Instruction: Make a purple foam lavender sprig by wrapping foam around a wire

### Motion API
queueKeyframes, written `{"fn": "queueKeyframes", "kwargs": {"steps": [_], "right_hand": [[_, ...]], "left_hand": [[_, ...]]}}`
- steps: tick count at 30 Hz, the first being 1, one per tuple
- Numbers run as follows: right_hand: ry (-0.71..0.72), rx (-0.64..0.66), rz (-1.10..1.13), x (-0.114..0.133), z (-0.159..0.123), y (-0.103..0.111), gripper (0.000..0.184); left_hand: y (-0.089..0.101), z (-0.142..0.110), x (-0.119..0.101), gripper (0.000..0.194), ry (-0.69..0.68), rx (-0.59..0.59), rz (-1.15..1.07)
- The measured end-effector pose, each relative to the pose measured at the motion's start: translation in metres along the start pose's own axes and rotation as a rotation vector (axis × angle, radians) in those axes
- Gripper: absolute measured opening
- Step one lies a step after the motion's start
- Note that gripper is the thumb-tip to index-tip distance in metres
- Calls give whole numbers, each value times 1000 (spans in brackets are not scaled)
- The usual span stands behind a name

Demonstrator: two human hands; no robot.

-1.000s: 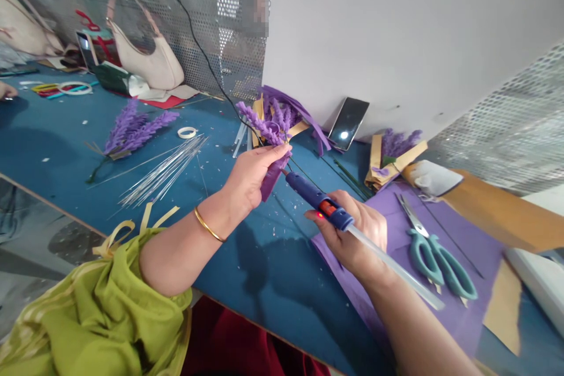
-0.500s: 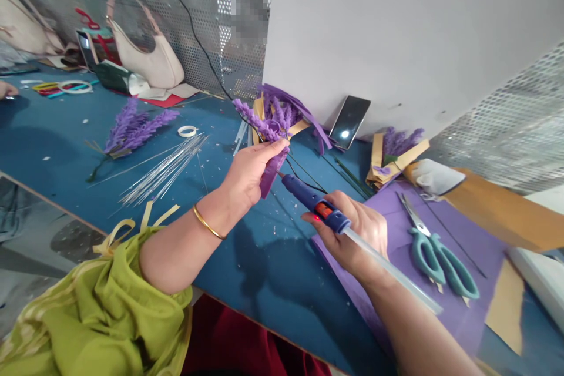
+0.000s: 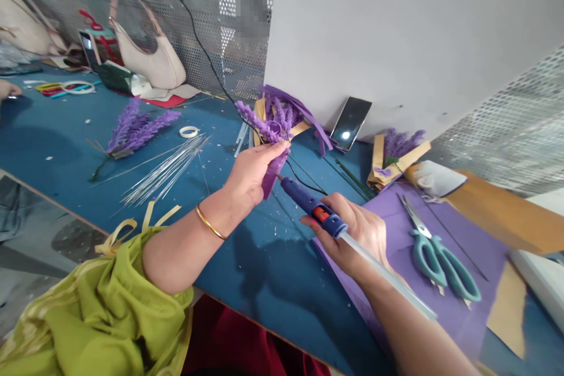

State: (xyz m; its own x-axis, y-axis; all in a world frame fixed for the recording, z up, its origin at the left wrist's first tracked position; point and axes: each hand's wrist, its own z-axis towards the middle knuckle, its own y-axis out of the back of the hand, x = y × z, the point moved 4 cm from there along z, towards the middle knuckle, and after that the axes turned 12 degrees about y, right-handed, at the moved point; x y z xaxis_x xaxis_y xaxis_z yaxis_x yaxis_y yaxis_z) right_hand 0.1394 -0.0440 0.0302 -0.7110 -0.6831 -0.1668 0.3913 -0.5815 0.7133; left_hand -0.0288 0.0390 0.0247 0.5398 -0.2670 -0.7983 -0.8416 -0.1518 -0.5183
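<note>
In the middle of the head view, my left hand (image 3: 249, 170) is closed, thumb on top, on a purple fringed strip (image 3: 269, 183) whose flat end hangs below the fingers. Purple lavender-like spikes (image 3: 259, 123) show just beyond that hand; whether any of them is in its grip I cannot tell. A blue hot glue gun (image 3: 306, 197) is gripped in my right hand (image 3: 356, 229), its nozzle close beside the strip. From the gun's rear a long translucent glue stick (image 3: 388, 273) sticks out over my right forearm.
Teal-handled scissors (image 3: 434, 258) lie on purple sheets (image 3: 467, 229) at right. A phone (image 3: 351, 123) leans on the white board (image 3: 374, 29). Left are thin wires (image 3: 165, 170), a tape roll (image 3: 188, 131), a lavender bunch (image 3: 136, 129) and a handbag (image 3: 152, 61). Another person's hand (image 3: 7, 90) shows far left.
The glue gun's nozzle has shifted slightly left and down along the strip. My left hand keeps its hold on the strip, nearly still.
</note>
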Motion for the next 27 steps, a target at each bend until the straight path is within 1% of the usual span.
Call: {"fn": "queueKeyframes", "kwargs": {"steps": [8,16,21,24,27], "right_hand": [[29,-3,-4,3,3,2,31],[36,41,9,4,1,0,31],[38,51,-4,6,1,-1,34],[40,65,-7,6,2,-1,36],[59,97,36,2,2,2,35]], "left_hand": [[2,0,-1,5,3,-32,-2],[2,0,0,11,0,-31,30],[1,0,0,12,-20,-5,15],[2,-1,-1,16,-29,-16,17],[3,-1,-4,22,-18,-38,22]]}}
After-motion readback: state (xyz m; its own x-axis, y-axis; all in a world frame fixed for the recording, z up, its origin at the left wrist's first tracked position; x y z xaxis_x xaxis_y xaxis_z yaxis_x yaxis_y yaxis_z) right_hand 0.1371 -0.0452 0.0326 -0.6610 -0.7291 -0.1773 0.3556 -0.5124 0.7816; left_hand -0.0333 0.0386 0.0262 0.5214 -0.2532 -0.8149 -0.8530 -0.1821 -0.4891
